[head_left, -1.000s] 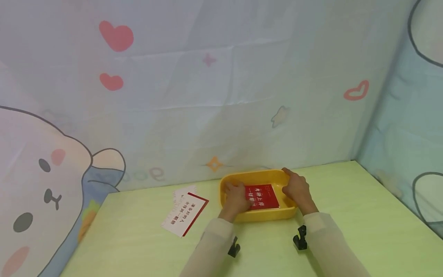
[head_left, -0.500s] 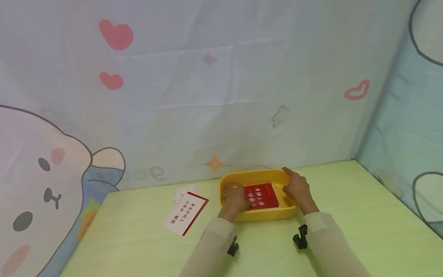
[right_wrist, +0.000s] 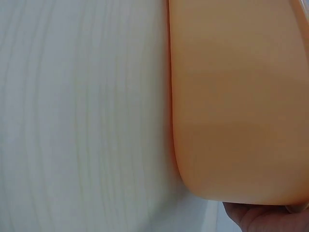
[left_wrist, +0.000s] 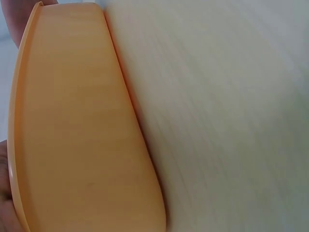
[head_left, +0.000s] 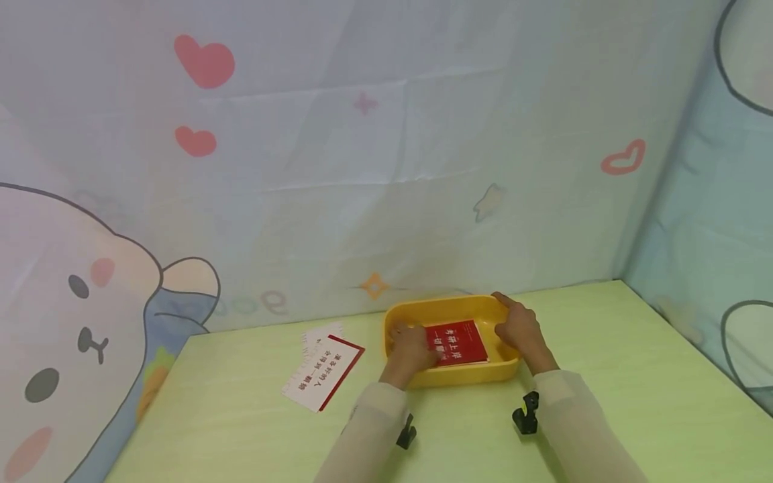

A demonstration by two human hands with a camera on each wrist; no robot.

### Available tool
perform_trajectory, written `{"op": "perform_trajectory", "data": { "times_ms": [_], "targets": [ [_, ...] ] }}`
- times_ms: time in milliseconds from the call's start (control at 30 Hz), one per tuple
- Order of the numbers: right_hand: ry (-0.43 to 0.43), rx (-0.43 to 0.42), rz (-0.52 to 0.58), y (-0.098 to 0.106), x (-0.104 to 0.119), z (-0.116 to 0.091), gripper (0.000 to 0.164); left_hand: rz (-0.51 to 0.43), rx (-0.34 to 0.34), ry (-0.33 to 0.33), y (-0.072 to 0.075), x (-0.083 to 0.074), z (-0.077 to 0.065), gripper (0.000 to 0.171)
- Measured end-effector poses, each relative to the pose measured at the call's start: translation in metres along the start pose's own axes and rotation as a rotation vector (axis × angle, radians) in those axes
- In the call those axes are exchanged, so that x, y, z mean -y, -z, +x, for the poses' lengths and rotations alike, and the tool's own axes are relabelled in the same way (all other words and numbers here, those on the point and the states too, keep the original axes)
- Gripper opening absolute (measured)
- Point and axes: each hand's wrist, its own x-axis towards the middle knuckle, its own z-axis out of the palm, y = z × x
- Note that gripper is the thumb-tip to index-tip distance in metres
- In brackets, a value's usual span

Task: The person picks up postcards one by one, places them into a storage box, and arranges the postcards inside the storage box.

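Observation:
A shallow yellow tray [head_left: 461, 374] sits on the table near the back wall. Inside lies a red card [head_left: 461, 342] with white lettering, and pale edges show beneath it. My left hand [head_left: 410, 352] reaches over the tray's near side and covers the card's left end; its fingertips are partly hidden, so I cannot tell whether they pinch the card. At the opposite end, my right hand [head_left: 521, 332] grips the tray's right wall, thumb side inward. In the right wrist view, fingers [right_wrist: 265, 217] show beyond the end of the orange-looking tray wall [right_wrist: 241, 106].
Left of the tray, overlapping white cards [head_left: 323, 372] lie on the pale green table [head_left: 241, 402], one with a red edge and dark lettering. A cloth backdrop [head_left: 338, 221] with printed hearts and a cartoon animal stands close behind the tray.

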Motion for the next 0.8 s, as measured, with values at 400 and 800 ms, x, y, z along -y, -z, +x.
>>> {"op": "perform_trajectory", "data": {
  "times_ms": [400, 800],
  "targets": [
    [0.008, -0.025, -0.013, -0.0055, 0.0029, -0.0007, 0.069, 0.010, -0.018, -0.043, 0.0034, 0.0052, -0.0060, 0.038],
    [0.007, -0.028, -0.001, -0.0075, 0.0089, -0.0023, 0.067, 0.038, -0.031, -0.065, 0.0045, 0.0095, -0.0056, 0.033]
  ]
}}
